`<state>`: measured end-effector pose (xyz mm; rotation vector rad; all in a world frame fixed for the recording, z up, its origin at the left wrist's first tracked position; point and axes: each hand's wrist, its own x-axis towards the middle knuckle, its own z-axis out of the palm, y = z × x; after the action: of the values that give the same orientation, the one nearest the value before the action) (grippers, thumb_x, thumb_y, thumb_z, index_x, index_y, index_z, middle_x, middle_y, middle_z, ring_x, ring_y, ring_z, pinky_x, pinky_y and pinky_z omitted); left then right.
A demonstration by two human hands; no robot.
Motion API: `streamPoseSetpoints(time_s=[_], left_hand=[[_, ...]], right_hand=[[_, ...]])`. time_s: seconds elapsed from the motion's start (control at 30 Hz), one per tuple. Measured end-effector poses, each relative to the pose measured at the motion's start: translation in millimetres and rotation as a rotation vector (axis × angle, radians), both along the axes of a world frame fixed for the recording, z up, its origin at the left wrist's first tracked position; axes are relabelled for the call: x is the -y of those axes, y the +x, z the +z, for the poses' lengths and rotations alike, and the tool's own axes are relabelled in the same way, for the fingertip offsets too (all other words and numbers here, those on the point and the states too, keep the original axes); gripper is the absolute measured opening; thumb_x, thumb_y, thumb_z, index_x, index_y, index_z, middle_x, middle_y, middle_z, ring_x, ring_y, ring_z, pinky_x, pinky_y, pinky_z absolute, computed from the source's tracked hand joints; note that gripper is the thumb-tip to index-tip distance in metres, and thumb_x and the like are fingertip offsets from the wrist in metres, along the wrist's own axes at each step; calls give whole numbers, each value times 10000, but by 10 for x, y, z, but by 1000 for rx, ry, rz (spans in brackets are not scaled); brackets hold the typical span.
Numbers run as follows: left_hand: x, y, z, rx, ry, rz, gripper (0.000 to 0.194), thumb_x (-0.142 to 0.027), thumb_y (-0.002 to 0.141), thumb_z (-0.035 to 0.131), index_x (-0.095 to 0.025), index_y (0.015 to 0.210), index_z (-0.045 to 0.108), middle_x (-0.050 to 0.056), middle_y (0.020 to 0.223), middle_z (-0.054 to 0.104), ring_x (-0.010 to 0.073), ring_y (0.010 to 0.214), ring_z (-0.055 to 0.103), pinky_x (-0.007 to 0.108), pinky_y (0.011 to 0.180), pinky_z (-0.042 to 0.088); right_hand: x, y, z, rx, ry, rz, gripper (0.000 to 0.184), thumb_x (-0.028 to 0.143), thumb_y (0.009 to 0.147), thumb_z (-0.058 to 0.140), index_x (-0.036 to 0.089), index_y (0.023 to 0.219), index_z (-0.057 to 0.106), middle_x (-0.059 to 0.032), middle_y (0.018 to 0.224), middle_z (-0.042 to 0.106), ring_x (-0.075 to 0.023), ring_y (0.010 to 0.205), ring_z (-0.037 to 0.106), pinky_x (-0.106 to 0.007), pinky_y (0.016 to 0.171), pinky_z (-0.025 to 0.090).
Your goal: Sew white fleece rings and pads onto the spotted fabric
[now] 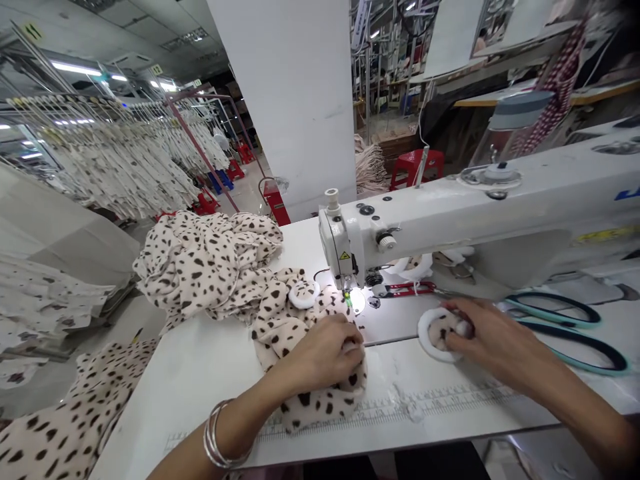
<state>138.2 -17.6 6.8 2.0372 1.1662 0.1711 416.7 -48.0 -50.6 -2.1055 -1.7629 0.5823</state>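
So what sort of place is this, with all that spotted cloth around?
Most likely a garment factory's sewing floor. An industrial sewing machine stands on a white worktable, a heap of spotted fabric lies beside it, and long racks of hanging spotted garments fill the floor behind.

My L hand is pressing bunched leopard-spot fabric on the sewing machine table, just by the lit needle; bangles on that wrist. R hand pinches a white ring w/ spotted cloth inside, near teal-and-black shears. 2nd ring sits on the fabric, close to the needle
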Motion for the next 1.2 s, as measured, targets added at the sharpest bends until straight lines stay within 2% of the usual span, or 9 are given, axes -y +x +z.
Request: streamPoseSetpoints(time_s=[0.13, 0.27, 0.33, 0.53, 0.6, 0.77, 0.9, 1.07, 1.2], left_hand=[[-58, -53, -22, 220, -164, 125, 413, -391, 866, 614, -167, 1212, 583, 100, 1105, 646, 227, 966, 614, 347, 797, 501], [-141, -93, 5, 464, -352, 84, 449, -353, 805, 711, -161, 1177, 550, 101, 1078, 635, 212, 949, 618, 332, 796, 503], [-177, -144, 0, 412, -309, 106, 288, -325, 822, 677, -157, 1036, 586, 63, 944, 626, 181, 814, 609, 293, 692, 494], [-210, -337, -85, 19, -158, 171, 161, -311, 808, 632, -157, 851, 619, 6, 785, 601, 158, 682, 553, 249, 588, 418], [-197, -311, -101, 20, -128, 179, 145, -305, 796, 643, -164, 822, 620, -3, 770, 609, 164, 704, 561, 250, 613, 420], [-175, -175, -94, 164, -77, 268, 134, -189, 787, 626, -176, 916, 661, 14, 898, 671, 184, 860, 604, 260, 761, 450], [-173, -215, -62, 81, -247, 265, 88, -244, 789, 632, -173, 840, 645, -1, 808, 641, 161, 738, 581, 233, 627, 423], [-140, -241, -97, -128, -67, 276, 68, -213, 744, 638, -183, 748, 577, -19, 785, 562, 156, 752, 533, 235, 630, 378], [-141, -195, -155, -50, -169, 284, 101, -281, 788, 631, -184, 767, 610, -26, 734, 566, 148, 707, 529, 237, 608, 377]], right_hand=[[36, -99, 170, -413, -143, 64, 319, 466, 788, 541, 198, 958, 578, -27, 671, 577, -211, 590, 572, -338, 563, 445], [-17, -542, 291, -899, -365, 234, 561, 569, 797, 634, 172, 1174, 510, -8, 728, 599, -181, 654, 616, -296, 581, 508], [-87, -762, 247, -813, -307, 321, 545, 587, 820, 615, 167, 1157, 526, -17, 757, 609, -169, 639, 619, -270, 527, 486], [-56, -999, -64, -126, 810, 885, 116, 251, 922, 557, 166, 959, 626, -5, 698, 603, -130, 601, 551, -247, 521, 396], [40, -1022, -115, -146, 838, 1029, 87, 184, 898, 552, 161, 931, 629, -27, 767, 620, -156, 716, 576, -270, 614, 451], [182, -1055, -170, -190, 754, 980, 91, 153, 866, 549, 167, 871, 639, -53, 833, 648, -188, 870, 592, -324, 795, 473], [183, -1035, -204, -162, 773, 984, 155, 126, 886, 503, 166, 866, 651, -47, 752, 629, -171, 795, 593, -315, 761, 461], [178, -1020, -210, -111, 816, 1009, 149, 95, 875, 525, 160, 816, 646, -36, 706, 599, -155, 715, 556, -297, 670, 431], [183, -1013, -204, -94, 825, 1026, 169, 66, 864, 511, 153, 794, 638, -36, 699, 583, -159, 698, 537, -297, 613, 404]])
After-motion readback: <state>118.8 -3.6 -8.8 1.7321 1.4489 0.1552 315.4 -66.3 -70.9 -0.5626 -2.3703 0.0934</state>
